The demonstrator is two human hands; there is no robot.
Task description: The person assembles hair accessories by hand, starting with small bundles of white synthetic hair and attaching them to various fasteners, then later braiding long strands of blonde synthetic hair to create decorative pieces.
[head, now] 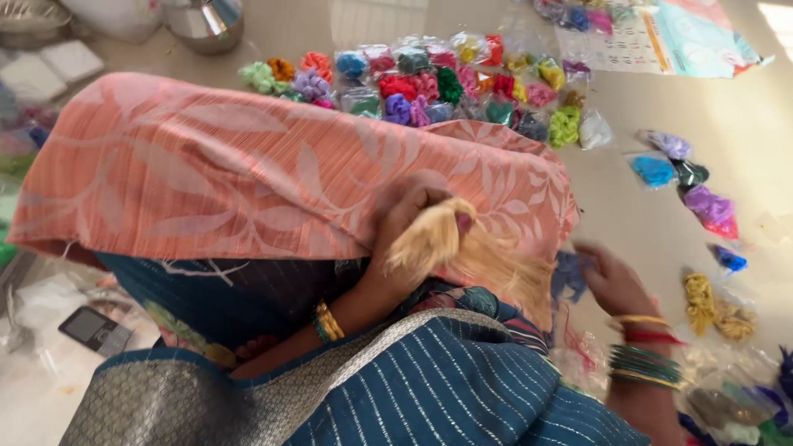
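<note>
My left hand (405, 216) is closed around a tuft of cream thread (446, 244), whose loose strands fan out to the right over my lap. It rests against a peach cloth with a pale leaf pattern (248, 165) draped across my knee. My right hand (610, 282), blurred and with green, red and gold bangles on its wrist, reaches low at the right. Its fingers close on a small blue thread tuft (570, 274). A dark blue striped garment (446, 388) covers my lap below.
Several bright thread tufts in clear packets (429, 83) lie on the floor beyond the knee, and more (702, 202) run down the right side with yellow ones (702, 301). A steel pot (206, 23) stands top left. A small dark handset (95, 330) lies at lower left.
</note>
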